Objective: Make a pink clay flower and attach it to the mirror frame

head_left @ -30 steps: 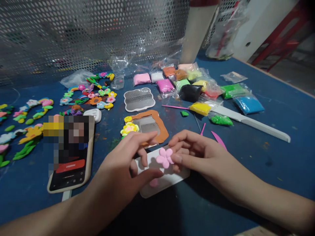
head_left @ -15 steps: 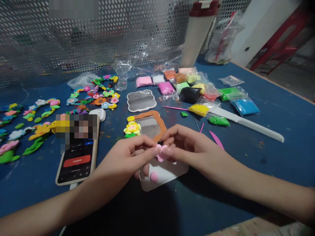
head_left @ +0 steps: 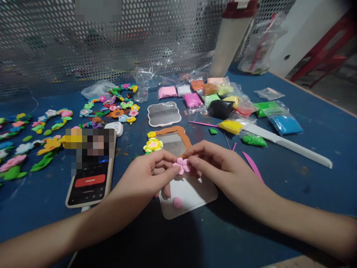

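Head view, near to far: left hand (head_left: 145,176) and right hand (head_left: 220,167) meet fingertip to fingertip, both pinched on one small pink clay flower (head_left: 182,165), soft, matte, with rounded petals, held just above a white plastic board (head_left: 192,197); a pink clay ball (head_left: 177,202), smooth and unshaped, lies on that board near its front edge, so more pink stock appears left to work; phone (head_left: 90,175) in a pale case lies flat to the left on the blue tabletop (head_left: 306,186); just beyond the hands, a small mirror with orange clay frame (head_left: 174,139), its rim wrapped, one yellow flower (head_left: 153,145) and a yellow smiley dot already fixed at its left edge, the other edges bare of ornaments, so decoration reads as early; pink modelling tool (head_left: 252,165) to the right; scalloped bare mirror (head_left: 163,114) farther back, untouched; white comb (head_left: 290,145), toothed, long; sealed clay packets (head_left: 223,102) in pink, white, orange, green, black, yellow, blue, glossy wrap; finished clay ornaments (head_left: 111,108) in mixed colours at far left; perforated metal screen (head_left: 111,41) behind
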Demonstrator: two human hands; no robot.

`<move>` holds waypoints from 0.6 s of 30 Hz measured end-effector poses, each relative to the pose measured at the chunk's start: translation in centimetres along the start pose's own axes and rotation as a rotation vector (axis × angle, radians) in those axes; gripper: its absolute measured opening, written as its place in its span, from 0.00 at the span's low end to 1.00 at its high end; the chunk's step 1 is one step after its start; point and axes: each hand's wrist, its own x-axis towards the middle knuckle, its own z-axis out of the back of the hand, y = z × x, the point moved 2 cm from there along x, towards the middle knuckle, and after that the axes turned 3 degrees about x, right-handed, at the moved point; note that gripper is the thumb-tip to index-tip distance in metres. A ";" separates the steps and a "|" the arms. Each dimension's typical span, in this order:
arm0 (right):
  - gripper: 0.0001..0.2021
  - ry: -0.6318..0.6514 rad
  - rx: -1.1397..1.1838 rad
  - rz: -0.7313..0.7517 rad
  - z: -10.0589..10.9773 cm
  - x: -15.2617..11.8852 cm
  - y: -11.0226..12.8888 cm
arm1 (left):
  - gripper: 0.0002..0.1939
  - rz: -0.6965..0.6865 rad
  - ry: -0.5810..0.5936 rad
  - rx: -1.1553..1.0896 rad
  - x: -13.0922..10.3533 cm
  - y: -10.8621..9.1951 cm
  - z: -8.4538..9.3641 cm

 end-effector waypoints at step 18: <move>0.03 0.107 -0.424 0.087 0.3 -0.5 -0.6 | 0.10 -0.294 -0.027 0.919 -2.8 -0.4 0.7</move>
